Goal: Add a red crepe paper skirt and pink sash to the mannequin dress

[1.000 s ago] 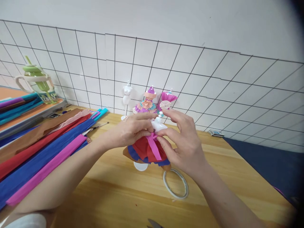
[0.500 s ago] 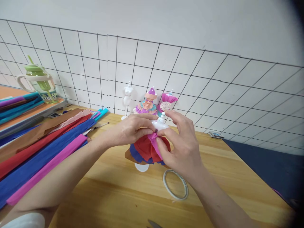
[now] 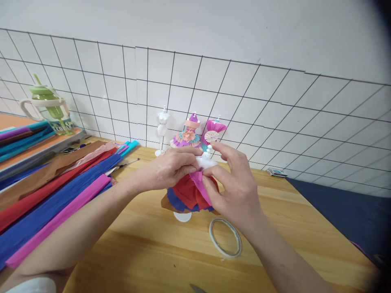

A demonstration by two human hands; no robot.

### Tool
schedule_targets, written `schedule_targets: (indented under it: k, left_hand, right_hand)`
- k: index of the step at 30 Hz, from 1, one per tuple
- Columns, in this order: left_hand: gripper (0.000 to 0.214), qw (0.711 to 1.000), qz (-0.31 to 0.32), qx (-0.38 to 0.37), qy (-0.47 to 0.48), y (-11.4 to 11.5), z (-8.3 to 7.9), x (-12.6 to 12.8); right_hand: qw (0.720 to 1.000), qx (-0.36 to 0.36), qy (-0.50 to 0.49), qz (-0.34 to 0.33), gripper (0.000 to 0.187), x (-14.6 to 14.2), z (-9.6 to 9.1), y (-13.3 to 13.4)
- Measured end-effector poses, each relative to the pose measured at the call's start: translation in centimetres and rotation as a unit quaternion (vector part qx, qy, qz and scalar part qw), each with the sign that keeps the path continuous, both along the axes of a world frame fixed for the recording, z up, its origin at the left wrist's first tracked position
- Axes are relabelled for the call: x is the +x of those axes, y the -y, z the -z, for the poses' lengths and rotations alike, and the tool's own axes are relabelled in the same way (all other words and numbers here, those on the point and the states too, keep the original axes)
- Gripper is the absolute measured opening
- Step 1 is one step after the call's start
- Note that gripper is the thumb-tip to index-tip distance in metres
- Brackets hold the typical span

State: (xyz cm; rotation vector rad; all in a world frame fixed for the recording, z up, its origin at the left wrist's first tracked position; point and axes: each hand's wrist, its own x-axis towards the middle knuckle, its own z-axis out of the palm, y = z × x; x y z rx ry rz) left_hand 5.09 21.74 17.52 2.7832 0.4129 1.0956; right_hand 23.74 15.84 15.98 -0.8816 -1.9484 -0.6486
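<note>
A small white dress form stands on the wooden table, wearing a layered paper skirt in red, blue and brown. At its waist lies a pink crepe paper strip that hangs down over the red layer. My left hand pinches the strip's upper end against the form's left side. From the right, my right hand grips the strip between thumb and index finger, its other fingers raised beside the form's neck. The fingers hide part of the form's torso.
A roll of tape lies near my right wrist, with a blade tip at the front edge. Crepe paper strips cover the left side. Behind stand a bare form and two dressed ones. A green-lidded cup stands back left.
Both hands keep nearly the same place at the waist of the dress form. The pink strip lies slightly flatter over the red layer; the view has shifted a little.
</note>
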Motion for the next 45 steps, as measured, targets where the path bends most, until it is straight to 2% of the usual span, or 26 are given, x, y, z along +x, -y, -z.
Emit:
schedule_targets:
  k: [4,16,22,31,34,39,45]
  left_hand:
    - [0.02,1.0,0.005,0.003,0.005,0.1,0.1,0.1]
    - [0.015,1.0,-0.009,-0.01,0.013,1.0,0.3,0.5]
    - [0.01,1.0,-0.025,0.002,0.015,1.2,1.0,0.8]
    - [0.007,0.997,-0.06,0.022,0.05,0.9,2.1,2.1]
    - [0.011,0.997,-0.057,0.014,0.046,1.0,2.1,2.1]
    - [0.015,0.998,-0.05,-0.002,0.026,1.1,1.6,1.7]
    - [0.015,0.998,-0.021,-0.048,-0.034,1.4,0.4,1.2]
  right_hand:
    - [0.999,-0.017,-0.036,-0.012,0.014,-0.2,0.2,0.1]
    - [0.997,-0.051,-0.038,-0.045,0.014,0.9,0.0,0.2]
    - [0.991,-0.084,-0.025,-0.098,0.021,1.8,-0.3,0.4]
    - [0.987,-0.11,-0.051,-0.11,0.02,1.7,-0.4,0.4]
    - [0.985,-0.126,-0.044,-0.108,0.018,1.8,-0.6,0.5]
    - [0.99,-0.104,-0.014,-0.089,0.016,2.0,-0.6,0.3]
    - [0.982,-0.163,-0.016,-0.098,0.015,2.2,-0.8,0.5]
